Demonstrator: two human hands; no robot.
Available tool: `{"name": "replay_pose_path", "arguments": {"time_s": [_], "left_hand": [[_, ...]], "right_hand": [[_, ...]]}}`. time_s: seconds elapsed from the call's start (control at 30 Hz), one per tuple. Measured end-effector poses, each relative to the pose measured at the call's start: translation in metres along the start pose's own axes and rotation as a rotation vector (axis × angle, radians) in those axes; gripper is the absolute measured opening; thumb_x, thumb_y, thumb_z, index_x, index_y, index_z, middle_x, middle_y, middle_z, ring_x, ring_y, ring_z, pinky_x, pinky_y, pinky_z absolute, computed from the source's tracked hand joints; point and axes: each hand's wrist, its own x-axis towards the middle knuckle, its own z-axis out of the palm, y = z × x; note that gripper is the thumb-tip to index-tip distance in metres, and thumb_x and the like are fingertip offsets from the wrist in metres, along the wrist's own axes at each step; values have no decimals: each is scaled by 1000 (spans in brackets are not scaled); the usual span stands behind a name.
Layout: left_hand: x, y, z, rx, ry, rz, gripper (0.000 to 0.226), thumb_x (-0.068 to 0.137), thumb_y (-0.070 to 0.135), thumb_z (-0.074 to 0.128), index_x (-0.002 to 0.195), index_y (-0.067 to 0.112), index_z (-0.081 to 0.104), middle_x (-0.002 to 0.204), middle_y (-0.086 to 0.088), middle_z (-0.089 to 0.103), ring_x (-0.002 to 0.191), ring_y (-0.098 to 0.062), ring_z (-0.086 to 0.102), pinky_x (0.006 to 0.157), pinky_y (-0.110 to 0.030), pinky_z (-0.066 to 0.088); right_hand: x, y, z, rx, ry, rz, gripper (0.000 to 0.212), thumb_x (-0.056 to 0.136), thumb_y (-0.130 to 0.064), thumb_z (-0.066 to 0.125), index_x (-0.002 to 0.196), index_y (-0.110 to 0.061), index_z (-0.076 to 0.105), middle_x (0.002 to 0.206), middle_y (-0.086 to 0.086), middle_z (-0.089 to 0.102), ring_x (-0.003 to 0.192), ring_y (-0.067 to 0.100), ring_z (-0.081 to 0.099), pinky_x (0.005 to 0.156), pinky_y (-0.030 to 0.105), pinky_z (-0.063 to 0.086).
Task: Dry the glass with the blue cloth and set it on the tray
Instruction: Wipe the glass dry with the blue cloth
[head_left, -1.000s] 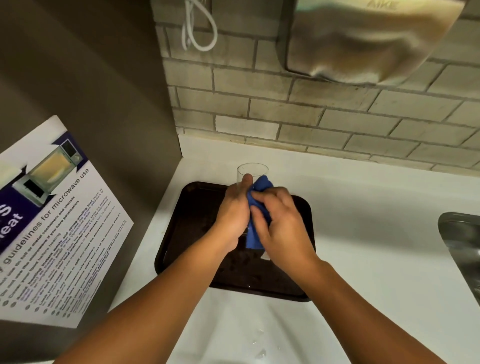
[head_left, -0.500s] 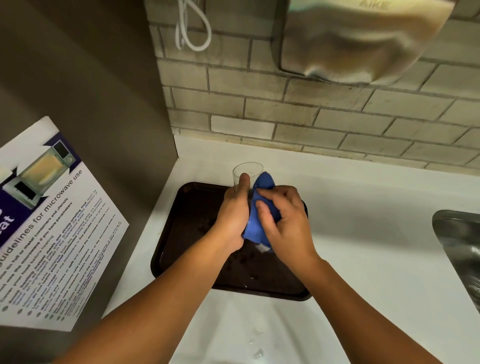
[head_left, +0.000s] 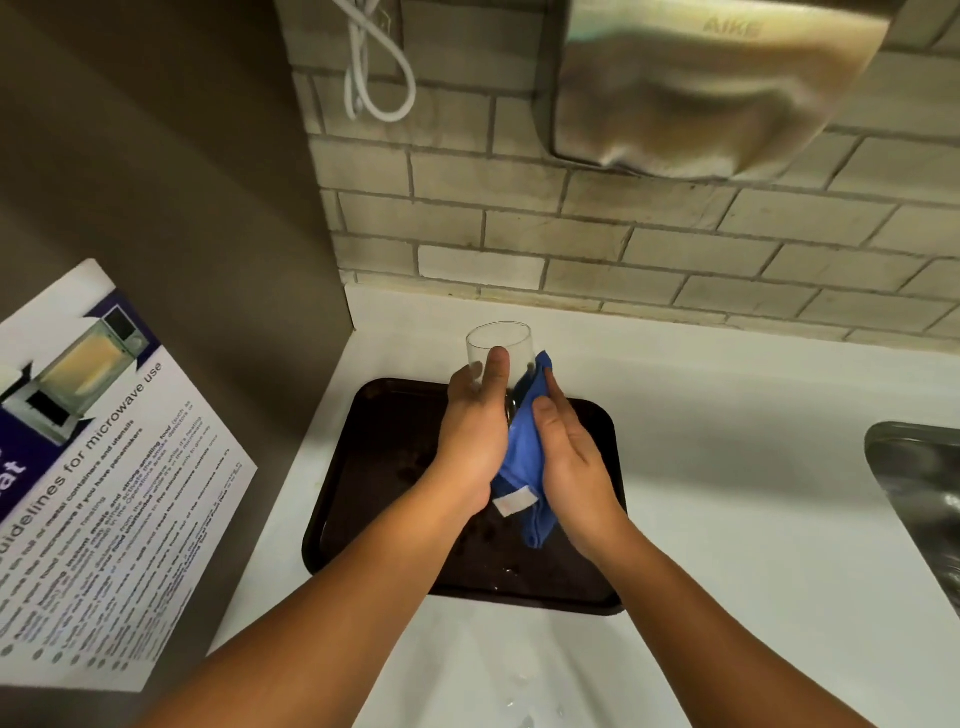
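A clear drinking glass (head_left: 506, 347) is held upright above the far edge of a dark brown tray (head_left: 374, 478). My left hand (head_left: 475, 431) grips the glass from its left side, thumb up on the wall near the rim. My right hand (head_left: 569, 462) presses a blue cloth (head_left: 522, 457) against the glass's right side. The cloth hangs down between both hands, showing a white label at its lower end. The lower part of the glass is hidden by hands and cloth.
The tray lies on a white counter (head_left: 727, 467). A steel sink (head_left: 919, 493) is at the right edge. A brown cabinet side (head_left: 182, 208) with a microwave guidelines poster (head_left: 104, 467) stands left. A hand dryer (head_left: 717, 83) hangs on the tiled wall. Water drops lie on the near counter.
My right hand slid down and round the glass's right side with the cloth, which now hangs lower with its white label showing. More of the glass rim shows above my left hand.
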Motion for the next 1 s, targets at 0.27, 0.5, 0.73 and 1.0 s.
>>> {"name": "replay_pose_path", "arguments": {"time_s": [0.27,0.5,0.73,1.0], "left_hand": [[-4,-2,5,71,65,125,73,105,60,62,165,21,44,130,1,70,127,-26,69,113,-47,57],[-1,0,4,110,52,128,75,104,61,64,166,25,41,143,-5,64,125,-24,68,95,-30,58],[-4,4,4,81,32,105,72,105,58,64,165,25,42,125,3,73,112,-17,75,86,-28,62],[-2,6,8,50,-56,27,73,105,63,61,165,24,46,152,-9,68,133,-30,71,113,-51,59]], "right_hand": [[4,5,5,332,121,343,46,113,-52,48,133,-21,76,121,10,85,116,31,80,113,57,56],[-1,14,7,149,87,194,43,115,-51,41,145,-31,66,129,-4,81,121,14,77,108,37,58],[6,10,2,77,84,54,42,119,-34,40,160,-35,49,140,-26,68,125,-12,67,98,9,53],[10,5,-2,29,146,63,41,119,-38,40,156,-34,55,131,-23,73,112,-15,71,90,6,55]]}}
